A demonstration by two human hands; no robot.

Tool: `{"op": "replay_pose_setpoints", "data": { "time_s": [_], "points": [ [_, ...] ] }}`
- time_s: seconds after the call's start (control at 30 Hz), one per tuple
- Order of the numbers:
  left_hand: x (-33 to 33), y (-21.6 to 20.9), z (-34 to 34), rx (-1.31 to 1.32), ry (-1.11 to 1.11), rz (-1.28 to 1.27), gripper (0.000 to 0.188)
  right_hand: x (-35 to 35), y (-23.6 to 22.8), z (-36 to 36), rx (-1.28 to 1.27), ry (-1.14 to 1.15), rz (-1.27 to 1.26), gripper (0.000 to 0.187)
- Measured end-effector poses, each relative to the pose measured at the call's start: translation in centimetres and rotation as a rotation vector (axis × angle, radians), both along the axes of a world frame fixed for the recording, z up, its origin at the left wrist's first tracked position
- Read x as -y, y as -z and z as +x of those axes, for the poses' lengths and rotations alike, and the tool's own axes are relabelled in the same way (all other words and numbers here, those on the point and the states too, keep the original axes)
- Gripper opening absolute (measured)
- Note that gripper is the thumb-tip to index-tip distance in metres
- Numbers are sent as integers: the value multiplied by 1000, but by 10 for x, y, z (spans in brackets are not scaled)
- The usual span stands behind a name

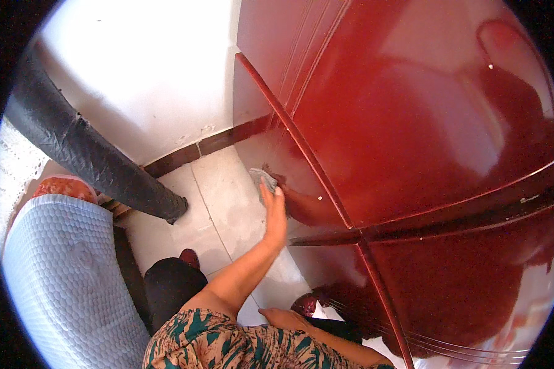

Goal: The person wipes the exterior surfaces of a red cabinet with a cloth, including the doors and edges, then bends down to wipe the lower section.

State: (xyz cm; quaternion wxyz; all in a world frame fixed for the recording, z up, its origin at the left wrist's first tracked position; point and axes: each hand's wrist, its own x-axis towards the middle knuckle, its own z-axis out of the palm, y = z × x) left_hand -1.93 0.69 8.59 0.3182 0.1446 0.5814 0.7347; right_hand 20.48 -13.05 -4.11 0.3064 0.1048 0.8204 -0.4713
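Observation:
My left hand (273,212) reaches forward with a crumpled grey cloth (263,178) under its fingers. It presses the cloth against the lower left part of a glossy dark red wooden cabinet (406,141), where the shiny surface mirrors the hand. A raised red trim strip (295,136) runs down the cabinet just to the right of the cloth. Close to my body, my right hand (284,318) hangs low with its fingers loosely stretched out; part of it is hidden by my patterned shirt (228,341). Nothing shows in that hand.
On the left stands a bed or seat with a light blue quilted cover (74,264). A thick black wrapped tube (98,144) slants down above the pale tiled floor (206,203). Behind is a white wall (160,74) with a dark red skirting (218,141).

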Motion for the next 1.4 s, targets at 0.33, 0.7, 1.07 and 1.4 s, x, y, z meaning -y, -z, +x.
{"op": "replay_pose_setpoints", "data": {
  "time_s": [0.33, 0.7, 1.07, 1.4],
  "points": [
    [-3, -49, -24, -624, -154, 78, 68, -11, -98, -47, 162, -79, -68, 45],
    [-65, -52, -169, -167, -111, 116, 86, 4, -17, -7, 25, -1, -67, 43],
    [-15, 21, -11, -188, -118, -55, 73, -12, -85, -35, 107, -27, 17, 43],
    [-14, 26, -29, -326, -212, -2, 67, -14, -98, -36, 54, -45, 19, 45]
  ]
}}
